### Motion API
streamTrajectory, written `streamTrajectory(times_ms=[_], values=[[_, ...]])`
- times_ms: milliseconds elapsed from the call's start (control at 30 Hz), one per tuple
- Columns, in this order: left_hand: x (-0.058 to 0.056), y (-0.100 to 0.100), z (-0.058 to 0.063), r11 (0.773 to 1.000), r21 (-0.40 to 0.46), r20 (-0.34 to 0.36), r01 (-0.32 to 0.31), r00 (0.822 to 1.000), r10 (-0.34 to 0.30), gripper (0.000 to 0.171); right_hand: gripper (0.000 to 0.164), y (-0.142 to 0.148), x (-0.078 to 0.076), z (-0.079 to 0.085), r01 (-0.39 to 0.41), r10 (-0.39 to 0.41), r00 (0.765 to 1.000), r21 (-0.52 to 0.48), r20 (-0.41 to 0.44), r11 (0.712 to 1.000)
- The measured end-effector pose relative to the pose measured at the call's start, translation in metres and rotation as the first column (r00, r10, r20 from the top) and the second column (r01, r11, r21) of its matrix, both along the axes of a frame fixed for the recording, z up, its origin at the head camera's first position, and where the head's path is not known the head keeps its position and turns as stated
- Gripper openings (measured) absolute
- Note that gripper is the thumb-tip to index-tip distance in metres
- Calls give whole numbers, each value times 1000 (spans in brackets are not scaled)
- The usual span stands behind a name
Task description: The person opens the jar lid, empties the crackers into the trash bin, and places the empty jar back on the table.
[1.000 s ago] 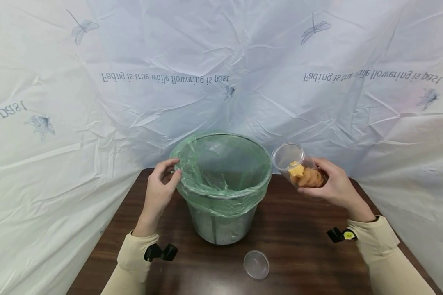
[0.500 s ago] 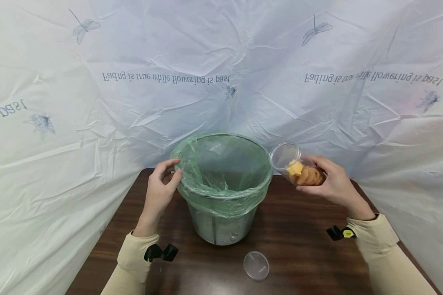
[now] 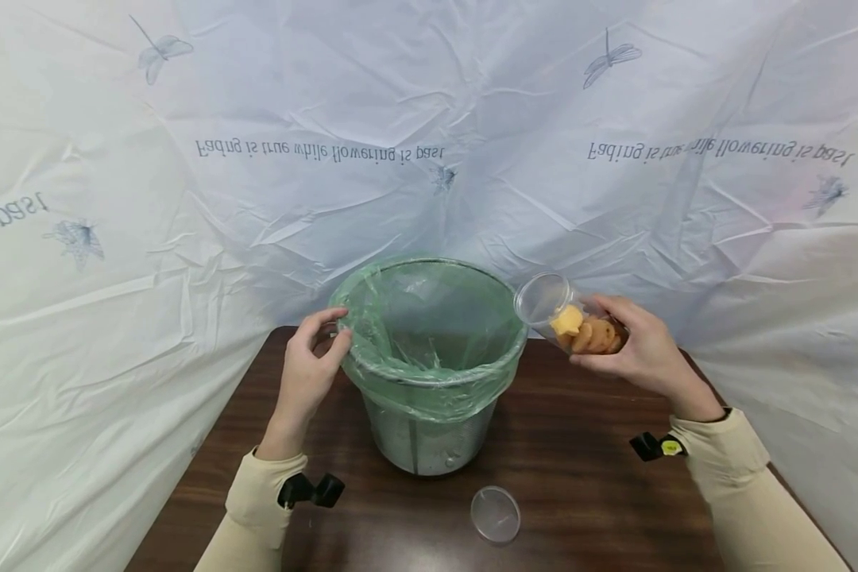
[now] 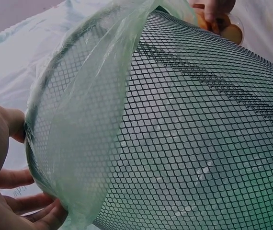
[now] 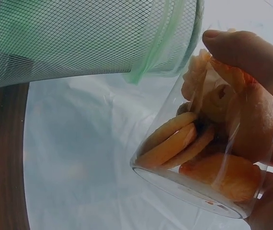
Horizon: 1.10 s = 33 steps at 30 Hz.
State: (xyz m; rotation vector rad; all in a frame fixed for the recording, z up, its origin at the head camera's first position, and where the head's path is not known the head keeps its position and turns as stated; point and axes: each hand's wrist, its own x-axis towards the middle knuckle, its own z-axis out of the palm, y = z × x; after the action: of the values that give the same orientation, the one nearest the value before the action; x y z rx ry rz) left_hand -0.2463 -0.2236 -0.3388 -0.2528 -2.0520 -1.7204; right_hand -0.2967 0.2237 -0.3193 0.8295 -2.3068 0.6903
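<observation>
Tilted Cup of Biscuits at the Lined Bin's Right Edge

The two hands are well apart, one on either side of a mesh bin [image 3: 429, 445] fitted with a green liner [image 3: 436, 401]. The bin stands upright on a dark wood-grain table [image 3: 579, 477]; the liner is folded outward over its rim.

Left hand [image 3: 307, 361]: thumb and fingertips are curled at the lined rim, holding it on its left side.

Right hand [image 3: 647, 349]: wrapped around a clear cup [image 3: 543, 295], which is held raised and tilted, its open mouth facing the bin. In the head view the mouth meets the line of the bin's right rim — whether they touch cannot be told.

Contents of cup: round brown biscuits [image 3: 593, 337] stacked toward the base and a yellow piece [image 3: 566, 320] nearer the mouth.

A clear round lid [image 3: 496, 515] lies flat in front of the bin, toward the person. White sheeting [image 3: 314, 95], creased and printed with upside-down lettering, hangs behind and at both sides. Both sleeves are beige — a black device shows at each cuff.
</observation>
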Motion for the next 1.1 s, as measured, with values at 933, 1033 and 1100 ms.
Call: streamTrajectory(times_ms=[933, 1033, 1100], values=[[1, 0, -2, 1000, -8, -16, 14, 1000, -14, 35, 86, -9, -3, 12, 15, -14, 1000, 62, -5, 998], [1, -1, -2, 1000, -7, -21, 12, 1000, -13, 35, 88, -10, -4, 14, 13, -12, 1000, 68, -12, 998], [1, -1, -3, 1000, -3, -22, 12, 1000, -12, 34, 88, -10, -5, 15, 8, -7, 1000, 68, -22, 998]])
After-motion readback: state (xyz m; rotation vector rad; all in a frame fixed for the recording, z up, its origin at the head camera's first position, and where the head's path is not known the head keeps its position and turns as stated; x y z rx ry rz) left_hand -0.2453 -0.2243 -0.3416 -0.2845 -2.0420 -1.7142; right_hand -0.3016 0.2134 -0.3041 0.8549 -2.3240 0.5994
